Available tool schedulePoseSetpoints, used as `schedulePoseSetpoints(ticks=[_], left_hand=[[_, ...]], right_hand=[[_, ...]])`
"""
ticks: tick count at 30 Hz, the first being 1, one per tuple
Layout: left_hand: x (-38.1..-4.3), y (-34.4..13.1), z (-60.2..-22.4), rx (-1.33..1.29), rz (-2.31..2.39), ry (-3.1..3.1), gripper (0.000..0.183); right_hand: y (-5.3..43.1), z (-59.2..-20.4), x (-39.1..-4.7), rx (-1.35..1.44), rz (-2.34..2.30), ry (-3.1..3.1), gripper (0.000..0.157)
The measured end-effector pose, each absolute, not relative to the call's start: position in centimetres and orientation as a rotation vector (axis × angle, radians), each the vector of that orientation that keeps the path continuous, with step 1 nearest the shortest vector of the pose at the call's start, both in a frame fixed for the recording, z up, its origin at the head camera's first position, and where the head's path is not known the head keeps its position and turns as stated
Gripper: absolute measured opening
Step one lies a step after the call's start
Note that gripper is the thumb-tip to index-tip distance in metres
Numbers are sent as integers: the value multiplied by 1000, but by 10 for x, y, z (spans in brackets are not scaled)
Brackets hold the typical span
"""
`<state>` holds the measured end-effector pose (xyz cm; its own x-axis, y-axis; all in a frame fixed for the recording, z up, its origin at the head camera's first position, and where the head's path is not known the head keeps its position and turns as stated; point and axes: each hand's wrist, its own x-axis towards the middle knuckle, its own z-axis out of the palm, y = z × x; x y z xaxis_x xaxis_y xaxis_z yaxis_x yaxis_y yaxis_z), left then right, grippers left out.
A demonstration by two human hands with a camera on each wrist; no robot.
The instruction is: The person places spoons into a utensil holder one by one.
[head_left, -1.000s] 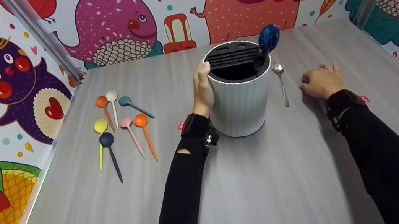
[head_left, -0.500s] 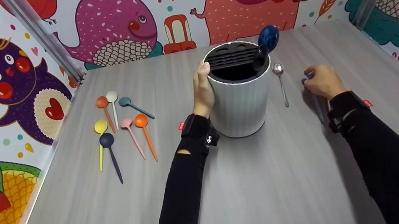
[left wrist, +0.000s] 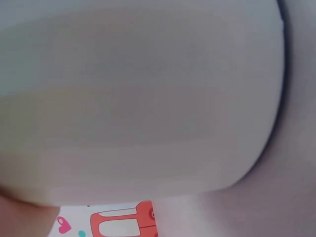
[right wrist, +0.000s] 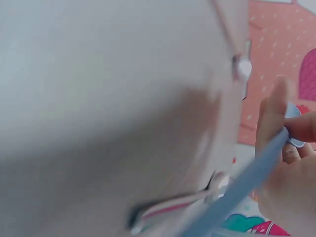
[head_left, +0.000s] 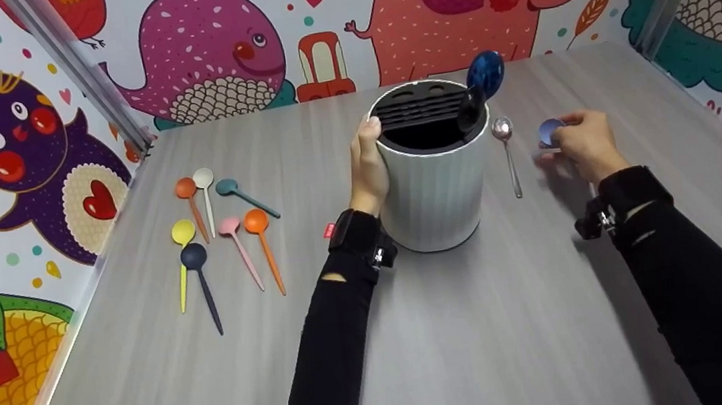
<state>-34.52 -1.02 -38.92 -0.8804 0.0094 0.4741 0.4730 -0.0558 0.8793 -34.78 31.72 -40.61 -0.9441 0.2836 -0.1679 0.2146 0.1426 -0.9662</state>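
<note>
My left hand [head_left: 367, 167] grips the left side of a pale ribbed utensil holder [head_left: 436, 199], thumb at its rim. A dark blue spoon [head_left: 485, 73] stands in the holder's black slotted top, bowl up. To the right, my right hand [head_left: 587, 143] pinches a light blue spoon [head_left: 552, 133] near its bowl, held above the table; in the right wrist view its blurred handle [right wrist: 237, 190] slants down toward the camera. A metal spoon [head_left: 505, 142] lies between holder and right hand. Another metal spoon [right wrist: 168, 205] lies below the right hand, mostly hidden from the head view.
On the grey table [head_left: 324, 347] at the left lie several coloured spoons, among them yellow [head_left: 183, 231], navy [head_left: 194, 256], pink [head_left: 231, 226], orange [head_left: 256, 222] and teal [head_left: 227, 187]. Printed cartoon panels [head_left: 208, 48] wall the back and sides.
The right hand has picked the light blue spoon off the table, raising and turning it so its bowl shows. The left hand and the holder have stayed in place.
</note>
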Motion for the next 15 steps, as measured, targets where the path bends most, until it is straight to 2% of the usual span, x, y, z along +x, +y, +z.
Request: schedulePoseSetpoints(ticks=[5,13,15], left_hand=[[-346,-9,-391,-537,-2008,-1884,70],[-347,-10,-391,-536,-2006,-1879,70],[-347,-10,-391,-538,-2010,-1880,71]], right_hand=[[304,-392,-343,-450,2174,-2179,31],[277,-372,-332,-122,2306,-1966,9],[270,-368,-328,-45,2313,-1899,11]])
